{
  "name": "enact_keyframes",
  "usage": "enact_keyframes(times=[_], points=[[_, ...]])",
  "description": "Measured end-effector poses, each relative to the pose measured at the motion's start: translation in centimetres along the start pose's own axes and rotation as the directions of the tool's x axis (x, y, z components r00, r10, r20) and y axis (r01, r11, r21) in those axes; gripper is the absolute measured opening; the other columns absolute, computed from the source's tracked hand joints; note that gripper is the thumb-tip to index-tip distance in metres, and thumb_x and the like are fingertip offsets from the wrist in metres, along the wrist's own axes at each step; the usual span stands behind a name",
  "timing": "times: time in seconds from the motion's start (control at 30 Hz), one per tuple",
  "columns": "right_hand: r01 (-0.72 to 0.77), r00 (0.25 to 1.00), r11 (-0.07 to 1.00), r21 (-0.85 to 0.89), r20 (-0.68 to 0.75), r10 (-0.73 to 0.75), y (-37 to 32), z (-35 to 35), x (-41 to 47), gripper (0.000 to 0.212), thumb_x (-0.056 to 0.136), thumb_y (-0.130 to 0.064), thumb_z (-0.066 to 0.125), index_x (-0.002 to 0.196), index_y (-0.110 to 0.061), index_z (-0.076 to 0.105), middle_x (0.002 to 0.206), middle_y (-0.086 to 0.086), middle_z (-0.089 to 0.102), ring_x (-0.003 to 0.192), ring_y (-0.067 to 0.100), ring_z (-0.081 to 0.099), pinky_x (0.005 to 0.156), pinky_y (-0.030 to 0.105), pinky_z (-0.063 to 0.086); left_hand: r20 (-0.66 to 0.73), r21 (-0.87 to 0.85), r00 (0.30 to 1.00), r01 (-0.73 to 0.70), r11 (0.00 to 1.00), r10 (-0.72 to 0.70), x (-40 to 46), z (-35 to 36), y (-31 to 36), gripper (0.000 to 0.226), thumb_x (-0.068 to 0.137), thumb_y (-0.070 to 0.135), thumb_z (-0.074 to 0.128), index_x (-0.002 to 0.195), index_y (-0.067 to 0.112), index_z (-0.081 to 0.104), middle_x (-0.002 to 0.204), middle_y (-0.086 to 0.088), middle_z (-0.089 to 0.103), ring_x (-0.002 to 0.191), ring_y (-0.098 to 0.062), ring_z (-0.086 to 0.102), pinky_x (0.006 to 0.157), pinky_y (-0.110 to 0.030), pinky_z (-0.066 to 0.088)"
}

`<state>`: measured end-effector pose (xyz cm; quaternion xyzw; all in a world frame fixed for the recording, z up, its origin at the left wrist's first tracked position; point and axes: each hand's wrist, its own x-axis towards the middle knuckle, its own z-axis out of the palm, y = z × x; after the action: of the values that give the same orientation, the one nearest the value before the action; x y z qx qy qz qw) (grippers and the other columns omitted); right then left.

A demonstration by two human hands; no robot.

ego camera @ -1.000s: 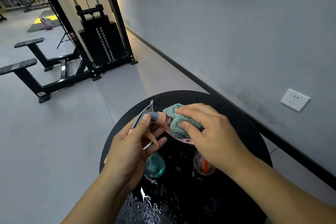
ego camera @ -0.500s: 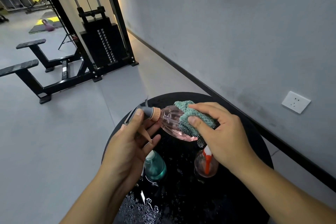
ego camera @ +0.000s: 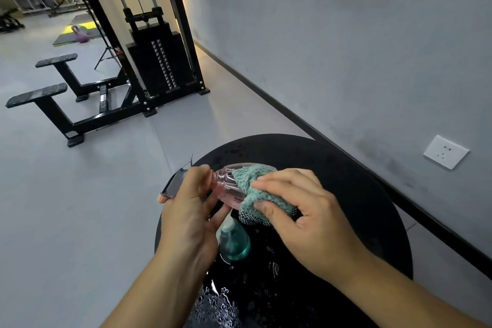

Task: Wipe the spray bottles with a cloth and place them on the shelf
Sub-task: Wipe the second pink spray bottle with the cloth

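**Pink bottle mid-wipe**

While our left hand (ego camera: 190,210) grips the neck of the clear pink plastic spray bottle (ego camera: 227,186), held sideways above the round black table (ego camera: 346,181), our right hand (ego camera: 300,210) clamps the teal knitted cloth (ego camera: 255,189) round its body. Teal liquid fills the green bottle (ego camera: 234,242) standing below.

Pink spray bottle (ego camera: 229,187): clear ribbed plastic, lying sideways in air above black round table (ego camera: 359,189), grey trigger head pointing left. You grip its neck with left hand (ego camera: 190,210).

Teal cloth (ego camera: 259,194): fluffy, mesh underside showing at lower edge, wrapped over bottle body. Your right hand (ego camera: 306,218) presses it onto bottle, thumb under, fingers over.

Teal spray bottle (ego camera: 234,243): upright on wet tabletop, just below pink one, partly hidden by your left hand.
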<state>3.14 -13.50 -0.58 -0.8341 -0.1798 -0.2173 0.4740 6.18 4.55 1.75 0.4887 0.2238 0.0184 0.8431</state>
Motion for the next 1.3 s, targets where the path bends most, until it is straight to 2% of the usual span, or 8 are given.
enact_keyframes(times=[0.2, 0.37, 0.5, 0.63, 0.8, 0.97, 1.2, 1.3], points=[[-0.169, 0.985, 0.976, 0.14, 0.003, 0.17, 0.1, -0.9, 0.5, 0.028, 0.092, -0.02, 0.076, 0.118, -0.028, 0.075, 0.117, -0.021, 0.066, 0.12, 0.009, 0.061, 0.097, 0.026, 0.054, 0.021, 0.069, 0.994, -0.107, 0.992, 0.106, -0.1, 0.4, -0.2, 0.015, 0.087, 0.018, 0.072, 0.092, 0.016, 0.058, 0.084, -0.002, 0.059, 0.081, -0.021, 0.062, 0.079, -0.039, 0.06], [-0.107, 0.992, 0.986, 0.127, -0.05, 0.114, -0.2, -0.5, 0.1, 0.029, 0.091, -0.016, 0.076, 0.12, -0.024, 0.075, 0.117, -0.02, 0.066, 0.121, 0.015, 0.061, 0.098, 0.03, 0.055, -0.007, -0.001, 0.997, -0.074, 0.997, 0.074, -0.2, 1.0, -0.1, 0.062, 0.088, 0.038, 0.082, 0.134, 0.003, 0.059, 0.114, -0.014, 0.078, 0.084, -0.019, 0.078, 0.086, -0.041, 0.066], [-0.01, 0.997, 1.0, 0.009, -0.075, 0.011, -0.2, -0.2, -0.1, 0.03, 0.09, -0.014, 0.078, 0.119, -0.021, 0.076, 0.117, -0.018, 0.066, 0.12, 0.015, 0.06, 0.099, 0.027, 0.052, 0.008, -0.037, 0.998, -0.069, 0.997, 0.07, -0.3, 1.2, -0.1, 0.022, 0.09, 0.018, 0.072, 0.106, 0.011, 0.058, 0.089, -0.01, 0.063, 0.063, -0.019, 0.067, 0.058, -0.029, 0.061], [-0.005, 0.995, 0.996, -0.089, -0.095, -0.004, -0.3, 0.1, -0.2, 0.03, 0.091, -0.016, 0.077, 0.12, -0.022, 0.075, 0.117, -0.019, 0.064, 0.121, 0.01, 0.056, 0.101, 0.019, 0.047, 0.011, 0.012, 0.996, -0.088, 0.996, 0.088, -0.6, 1.3, -0.9, 0.009, 0.09, 0.013, 0.065, 0.089, 0.014, 0.057, 0.08, -0.005, 0.054, 0.063, -0.016, 0.059, 0.065, -0.032, 0.053], [0.016, 0.994, 0.983, -0.182, -0.105, -0.036, -0.7, 0.5, 0.0, 0.03, 0.094, -0.018, 0.074, 0.124, -0.021, 0.073, 0.12, -0.018, 0.062, 0.121, 0.009, 0.054, 0.102, 0.02, 0.047, 0.017, 0.054, 0.992, -0.124, 0.991, 0.123, -0.7, 1.9, -1.2, 0.015, 0.095, 0.016, 0.067, 0.081, 0.016, 0.061, 0.077, 0.001, 0.059, 0.069, -0.015, 0.064, 0.071, -0.031, 0.055], [0.057, 0.995, 0.974, -0.219, -0.072, -0.074, -0.4, 0.4, -0.1, 0.031, 0.094, -0.019, 0.074, 0.125, -0.021, 0.073, 0.122, -0.016, 0.063, 0.121, 0.009, 0.054, 0.102, 0.033, 0.05, 0.023, 0.092, 0.987, -0.16, 0.983, 0.159, -1.1, 2.0, -1.7, 0.022, 0.1, 0.035, 0.07, 0.107, 0.015, 0.065, 0.092, 0.001, 0.073, 0.084, -0.016, 0.075, 0.074, -0.031, 0.057], [-0.045, 0.998, 0.989, -0.144, -0.059, 0.037, 0.0, -0.4, 0.1, 0.029, 0.094, -0.019, 0.073, 0.122, -0.025, 0.073, 0.119, -0.022, 0.062, 0.12, 0.004, 0.054, 0.101, 0.025, 0.049, -0.015, 0.058, 0.987, -0.161, 0.985, 0.162, -0.9, 1.6, -0.6, 0.022, 0.101, 0.027, 0.069, 0.113, 0.01, 0.061, 0.094, -0.005, 0.071, 0.075, -0.014, 0.074, 0.068, -0.029, 0.059], [-0.069, 0.997, 0.989, -0.132, -0.054, 0.063, -0.3, -0.1, 0.2, 0.029, 0.095, -0.022, 0.071, 0.124, -0.028, 0.072, 0.12, -0.023, 0.062, 0.121, 0.004, 0.055, 0.102, 0.033, 0.051, -0.001, 0.079, 0.986, -0.165, 0.983, 0.165, -1.1, 1.6, -0.9, 0.024, 0.102, 0.028, 0.068, 0.115, 0.011, 0.06, 0.097, -0.007, 0.071, 0.078, -0.017, 0.075, 0.072, -0.032, 0.06]])
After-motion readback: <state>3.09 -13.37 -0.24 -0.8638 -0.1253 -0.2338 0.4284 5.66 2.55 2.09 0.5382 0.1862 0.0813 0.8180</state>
